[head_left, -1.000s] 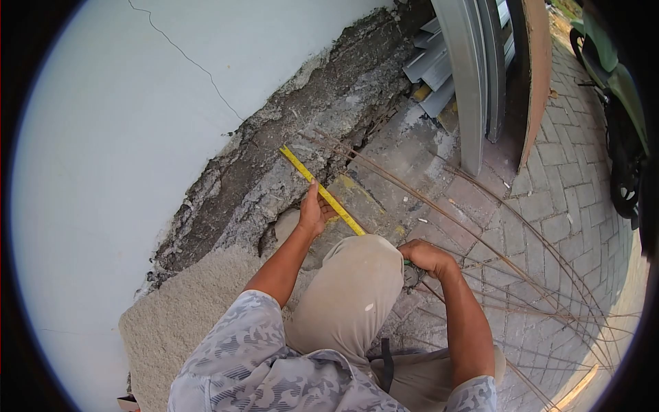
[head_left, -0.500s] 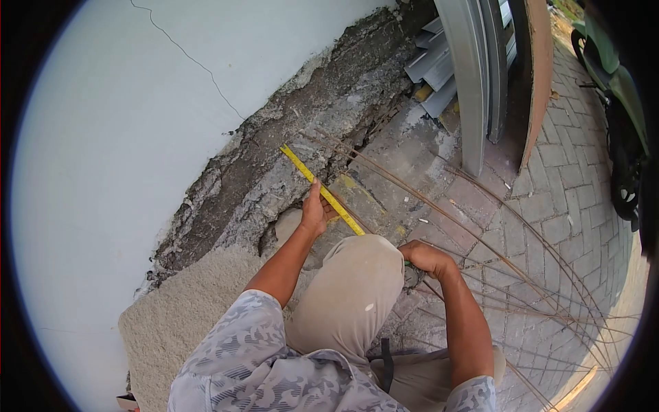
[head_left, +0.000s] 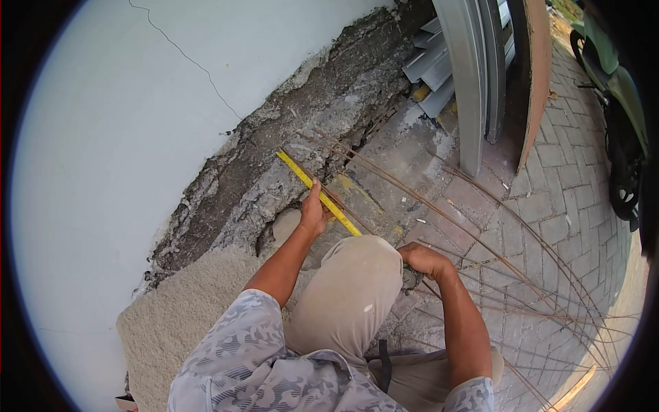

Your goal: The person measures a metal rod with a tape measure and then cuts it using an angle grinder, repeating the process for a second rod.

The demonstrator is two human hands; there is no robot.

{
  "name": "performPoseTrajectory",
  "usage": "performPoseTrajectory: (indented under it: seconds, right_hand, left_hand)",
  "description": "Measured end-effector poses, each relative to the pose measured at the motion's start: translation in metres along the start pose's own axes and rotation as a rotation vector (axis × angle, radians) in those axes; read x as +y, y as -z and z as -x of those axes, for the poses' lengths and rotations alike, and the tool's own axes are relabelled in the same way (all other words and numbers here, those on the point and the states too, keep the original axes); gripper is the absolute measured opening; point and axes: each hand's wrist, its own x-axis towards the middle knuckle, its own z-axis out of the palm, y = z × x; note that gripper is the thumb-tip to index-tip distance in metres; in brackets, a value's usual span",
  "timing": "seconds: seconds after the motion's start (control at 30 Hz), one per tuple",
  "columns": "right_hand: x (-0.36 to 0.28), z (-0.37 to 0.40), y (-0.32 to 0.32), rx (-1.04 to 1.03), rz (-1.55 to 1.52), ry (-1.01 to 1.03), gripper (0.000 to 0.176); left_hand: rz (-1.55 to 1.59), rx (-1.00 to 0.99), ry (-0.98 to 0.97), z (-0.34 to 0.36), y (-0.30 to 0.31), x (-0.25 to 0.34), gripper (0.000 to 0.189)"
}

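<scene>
A yellow tape measure blade point(head_left: 295, 168) lies stretched over the broken concrete edge and runs down behind my knee. My left hand point(head_left: 314, 213) is closed on the blade, thumb on top, with a thin rusty rod just beside it. To the right of the knee, my right hand point(head_left: 424, 259) is closed round something dark and partly hidden, perhaps the tape's case. Long rusty steel rods point(head_left: 412, 199) spread from the concrete edge across the paving, passing near my right hand.
A white cracked wall point(head_left: 123, 137) rises at left above a rough trench point(head_left: 206, 196). Sand point(head_left: 185, 316) is heaped at lower left. Grey metal profiles point(head_left: 463, 82) and a brown board point(head_left: 538, 75) stand at upper right, with a motorcycle point(head_left: 614, 117) on the paving point(head_left: 549, 199) beyond.
The tape blade's upper end has shifted slightly to the left and down, and the blade looks turned a little. Both hands have stayed in nearly the same places.
</scene>
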Motion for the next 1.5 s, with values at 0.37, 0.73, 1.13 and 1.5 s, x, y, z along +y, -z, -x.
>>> performPoseTrajectory:
  seconds: [0.37, 0.73, 1.13, 1.5]
  right_hand:
    - [-0.006, -0.001, -0.002, 0.029, -0.062, 0.019, 0.030]
    - [0.003, -0.004, 0.001, 0.003, -0.085, 0.061, 0.033]
    - [0.011, -0.007, 0.006, 0.017, -0.185, 0.014, 0.033]
    - [0.008, -0.007, 0.001, 0.018, -0.079, 0.086, 0.031]
  left_hand:
    - [-0.011, 0.030, 0.011, 0.003, -0.004, 0.002, 0.055]
    - [-0.009, 0.021, -0.012, 0.003, -0.002, 0.000, 0.060]
    - [-0.058, 0.014, -0.020, 0.006, -0.019, 0.008, 0.066]
    - [-0.070, 0.010, -0.002, 0.009, -0.008, 0.003, 0.065]
